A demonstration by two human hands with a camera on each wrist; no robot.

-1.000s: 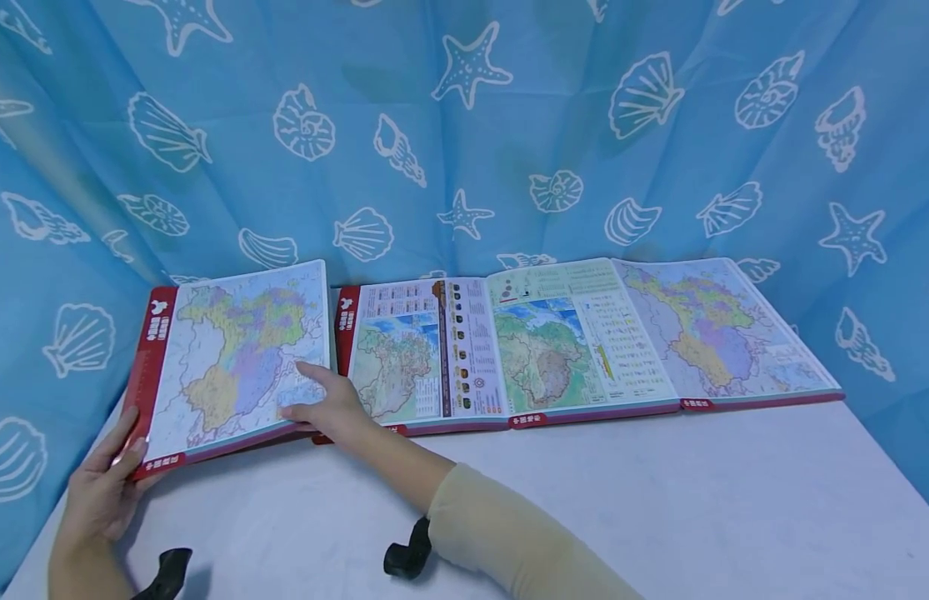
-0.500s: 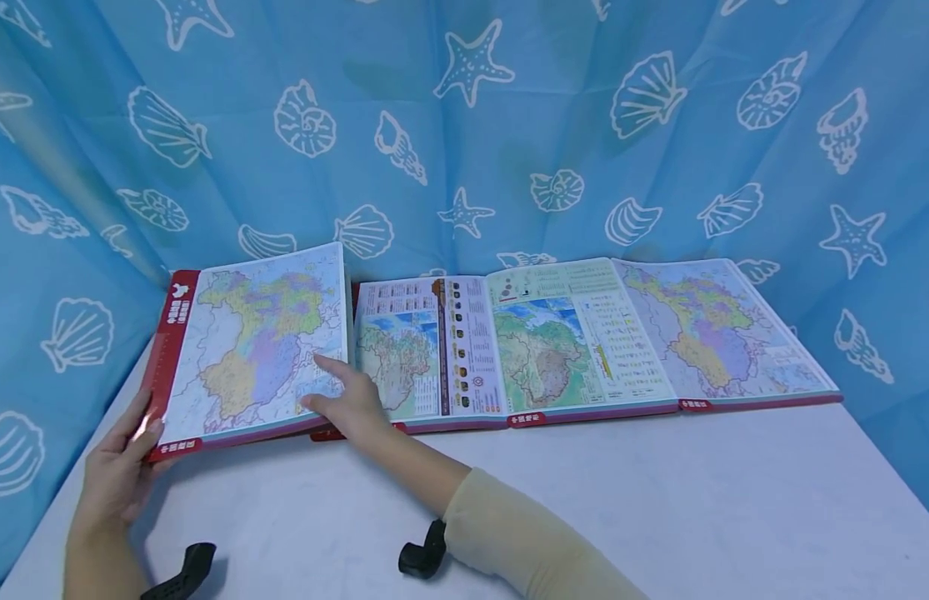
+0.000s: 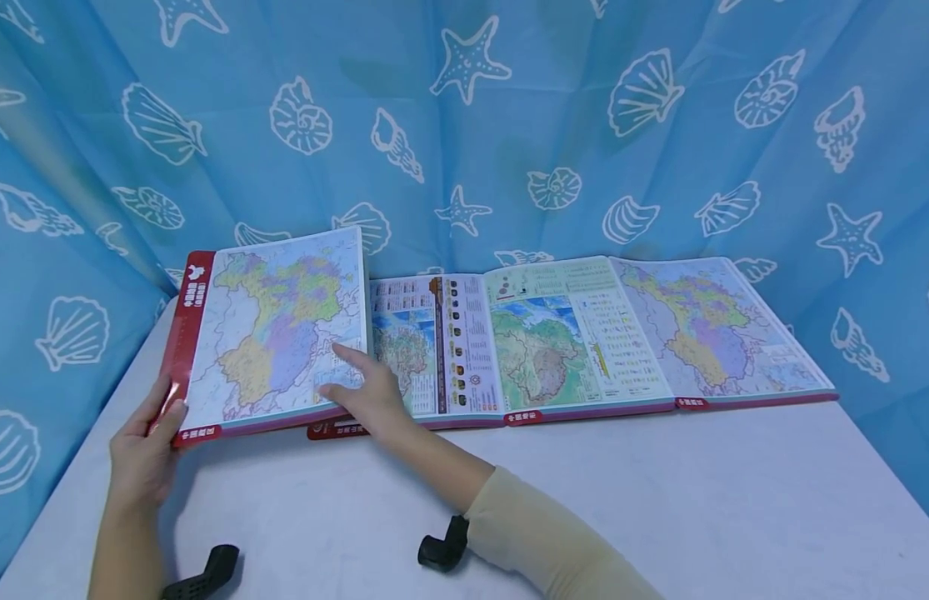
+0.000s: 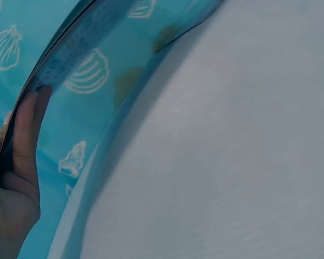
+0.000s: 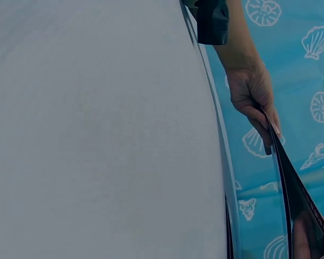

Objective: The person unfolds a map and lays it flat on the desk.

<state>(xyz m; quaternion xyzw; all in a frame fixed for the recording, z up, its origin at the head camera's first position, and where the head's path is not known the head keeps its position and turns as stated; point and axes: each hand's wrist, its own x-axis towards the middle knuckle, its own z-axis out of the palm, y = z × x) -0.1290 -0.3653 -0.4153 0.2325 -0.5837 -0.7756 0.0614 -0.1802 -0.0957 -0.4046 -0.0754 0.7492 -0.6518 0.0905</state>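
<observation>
A map panel [image 3: 277, 325] with a red left border is raised and tilted at the left in the head view. My left hand [image 3: 145, 454] grips its lower left corner, thumb on top; in the left wrist view my fingers [image 4: 26, 135] lie along its underside. My right hand [image 3: 374, 396] holds its lower right part, thumb and forefinger on the printed face. In the right wrist view, right-hand fingers [image 5: 301, 237] show behind the panel's edge. The spread-out map [image 3: 584, 342] lies to the right, its left end covered by the raised panel. Whether they join is hidden.
A white-covered table [image 3: 584, 492] bears the maps. Behind it hangs a blue curtain [image 3: 449, 150] with white shells and starfish, close to the panel's far edge. Black camera mounts [image 3: 443, 546] stick out by both wrists.
Both hands have carried the raised panel to the right and away from me, so it covers more of the spread-out map's left end. The spread-out map has stayed in place.
</observation>
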